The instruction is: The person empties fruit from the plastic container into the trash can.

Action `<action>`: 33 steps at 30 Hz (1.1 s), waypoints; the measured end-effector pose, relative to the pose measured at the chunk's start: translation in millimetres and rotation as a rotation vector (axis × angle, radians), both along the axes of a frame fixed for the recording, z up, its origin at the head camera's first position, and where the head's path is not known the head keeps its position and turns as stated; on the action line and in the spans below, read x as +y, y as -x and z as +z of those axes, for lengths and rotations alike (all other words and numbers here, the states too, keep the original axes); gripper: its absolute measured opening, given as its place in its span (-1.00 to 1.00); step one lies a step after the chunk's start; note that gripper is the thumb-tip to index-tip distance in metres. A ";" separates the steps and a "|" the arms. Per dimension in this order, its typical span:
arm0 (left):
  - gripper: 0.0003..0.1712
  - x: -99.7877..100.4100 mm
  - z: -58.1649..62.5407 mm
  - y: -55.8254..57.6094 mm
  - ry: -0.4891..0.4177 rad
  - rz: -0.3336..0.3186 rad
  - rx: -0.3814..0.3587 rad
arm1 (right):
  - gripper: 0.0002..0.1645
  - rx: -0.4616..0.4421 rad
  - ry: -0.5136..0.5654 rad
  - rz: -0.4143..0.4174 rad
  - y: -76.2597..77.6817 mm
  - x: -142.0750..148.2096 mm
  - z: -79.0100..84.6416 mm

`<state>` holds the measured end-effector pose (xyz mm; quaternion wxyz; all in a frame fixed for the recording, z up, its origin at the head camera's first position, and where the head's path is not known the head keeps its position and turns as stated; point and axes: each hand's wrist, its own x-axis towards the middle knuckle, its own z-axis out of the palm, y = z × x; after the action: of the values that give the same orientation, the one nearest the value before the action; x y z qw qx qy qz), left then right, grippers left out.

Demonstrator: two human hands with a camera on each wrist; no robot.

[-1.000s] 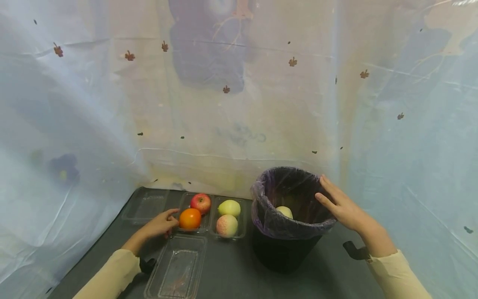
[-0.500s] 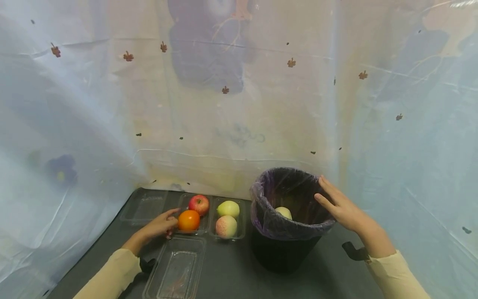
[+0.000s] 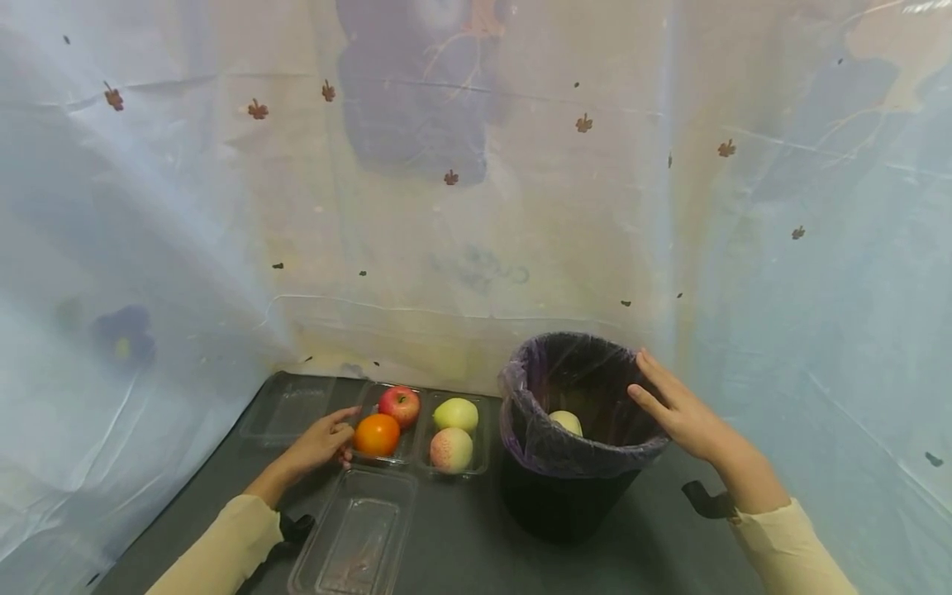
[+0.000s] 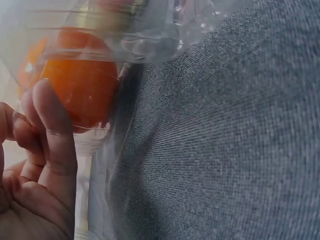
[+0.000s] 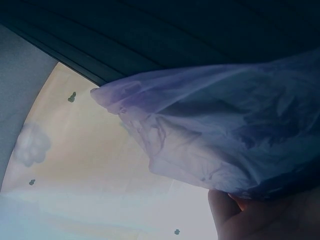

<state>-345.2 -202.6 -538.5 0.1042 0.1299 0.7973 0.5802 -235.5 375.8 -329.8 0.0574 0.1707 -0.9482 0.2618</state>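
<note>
Now, the left hand (image 3: 320, 446) lies beside a clear tray (image 3: 406, 446), index finger extended and the other fingers loosely bent at the near wall, apparently clasping nothing. Just to its right, inside that tray, sits an orange (image 3: 376, 435), with a red apple (image 3: 399, 405) behind it, a little farther from the fingertips. Past these, farther right of the same hand, a second tray (image 3: 482, 430) carries a yellow-green fruit (image 3: 456, 414) and a peach (image 3: 450, 449). Another tray (image 3: 364, 529) is close by on the person's side of the fingers, and one more (image 3: 286, 409) lies beyond the left hand, all on the dark bench (image 3: 461, 537).

The right hand (image 3: 687, 417) rests its spread, fairly straight fingers on the rim of a black bin (image 3: 561, 508); a purple bag (image 3: 535, 450) lines it, and below-left of the thumb a pale round thing (image 3: 567, 422) shows inside.
</note>
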 end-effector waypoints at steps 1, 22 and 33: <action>-0.27 -0.2 0.2 0.4 -0.009 -0.002 0.006 | -0.07 -0.001 0.000 -0.001 -0.1 0.0 0.2; -0.30 -6.3 5.9 0.0 -0.043 0.099 0.158 | -0.08 -0.004 0.001 -0.002 0.0 -0.9 1.1; -0.30 -5.2 15.7 -4.5 -0.084 0.181 0.261 | -0.07 -0.010 0.001 -0.007 -0.7 -1.6 2.0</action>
<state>-340.7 -207.8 -522.8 -0.0584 0.1360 0.7877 0.5981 -234.8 374.2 -327.8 0.0536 0.1662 -0.9489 0.2628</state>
